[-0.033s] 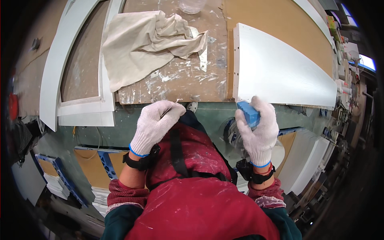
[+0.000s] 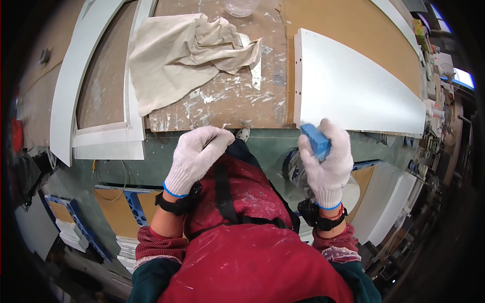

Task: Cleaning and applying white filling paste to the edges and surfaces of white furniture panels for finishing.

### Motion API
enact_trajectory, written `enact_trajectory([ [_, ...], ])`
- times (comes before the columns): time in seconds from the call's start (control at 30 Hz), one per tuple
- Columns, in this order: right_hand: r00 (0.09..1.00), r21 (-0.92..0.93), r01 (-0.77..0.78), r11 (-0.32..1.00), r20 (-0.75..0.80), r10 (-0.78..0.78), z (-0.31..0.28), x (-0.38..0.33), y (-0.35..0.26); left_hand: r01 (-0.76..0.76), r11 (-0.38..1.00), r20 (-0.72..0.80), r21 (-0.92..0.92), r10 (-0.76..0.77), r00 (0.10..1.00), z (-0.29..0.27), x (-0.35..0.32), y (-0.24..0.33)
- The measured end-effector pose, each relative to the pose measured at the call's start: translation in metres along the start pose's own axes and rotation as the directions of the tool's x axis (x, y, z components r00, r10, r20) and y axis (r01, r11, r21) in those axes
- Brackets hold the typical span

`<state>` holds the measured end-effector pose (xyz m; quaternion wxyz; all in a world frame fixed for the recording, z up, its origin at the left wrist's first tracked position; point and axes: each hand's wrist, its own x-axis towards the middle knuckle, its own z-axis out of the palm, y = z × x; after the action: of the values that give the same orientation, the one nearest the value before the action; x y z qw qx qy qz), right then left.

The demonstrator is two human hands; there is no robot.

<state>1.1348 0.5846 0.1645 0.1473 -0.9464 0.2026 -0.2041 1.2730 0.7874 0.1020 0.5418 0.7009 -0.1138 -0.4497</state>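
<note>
My right hand (image 2: 328,164), in a white knit glove, grips a small blue block (image 2: 317,142) with a notched side between thumb and fingers. It is close to the front edge of a white panel (image 2: 348,86) with one curved side and a row of holes along its left edge. In a matching glove, my left hand (image 2: 196,156) is closed, fingertips together, in front of the table's edge. A tiny white wisp shows at those fingertips; whether anything is held inside is hidden. Beyond it a crumpled beige cloth (image 2: 177,60) lies on the paint-marked table (image 2: 222,108).
White frame pieces (image 2: 65,111) lie at the left, the largest with a curved side. A clear container (image 2: 241,6) stands at the far edge of view. Below the table, stacked white panels (image 2: 381,207) are at the right, and boards with blue edging (image 2: 135,207) at the left.
The blue block has turned and shifted slightly in my right hand, which has moved a little. My left hand has stayed put.
</note>
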Motion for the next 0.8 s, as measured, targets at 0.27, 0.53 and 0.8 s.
enact_trajectory([
  [0.27,0.954,0.073,-0.075,0.995,0.296,0.050,-0.011,-0.009,-0.008,-0.021,0.999,-0.055,-0.041,0.019,0.998,0.010,0.002,0.012],
  [0.53,0.989,0.241,-0.026,0.970,0.149,-0.010,0.013,-0.036,-0.016,0.140,0.965,0.076,-0.220,-0.126,0.989,0.015,-0.003,0.050],
  [0.8,0.964,0.430,0.157,0.889,0.131,-0.233,0.024,-0.019,-0.043,0.028,0.937,0.159,-0.348,0.030,0.987,0.027,-0.023,0.042],
])
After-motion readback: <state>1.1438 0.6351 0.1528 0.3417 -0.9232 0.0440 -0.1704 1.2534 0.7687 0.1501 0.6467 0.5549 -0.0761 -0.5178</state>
